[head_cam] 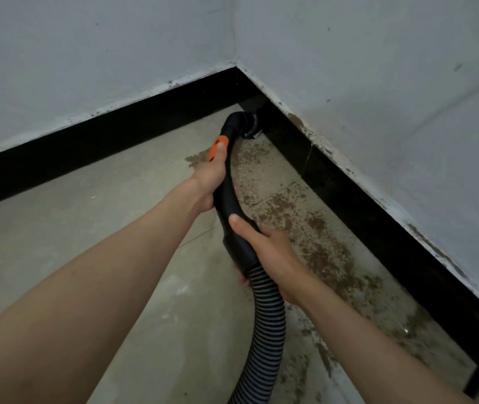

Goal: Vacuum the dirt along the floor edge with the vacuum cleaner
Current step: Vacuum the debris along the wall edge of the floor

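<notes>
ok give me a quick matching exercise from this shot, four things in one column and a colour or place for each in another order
Things:
1. left hand
2. right hand
3. nozzle
4. dirt

Descriptions:
A. strewn along the right-hand skirting
B. in the corner of the floor
C. grips the wand beside the orange slider
D. holds the black cuff above the ribbed hose

Pairs: 1-C, 2-D, 3-B, 4-A

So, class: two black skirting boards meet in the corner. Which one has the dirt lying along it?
The right-hand skirting board: brown dirt trails along its foot; the left-hand skirting board borders cleaner tile.

Single head view, looking steeply down, close on floor corner (244, 106), arms reaching forward
</notes>
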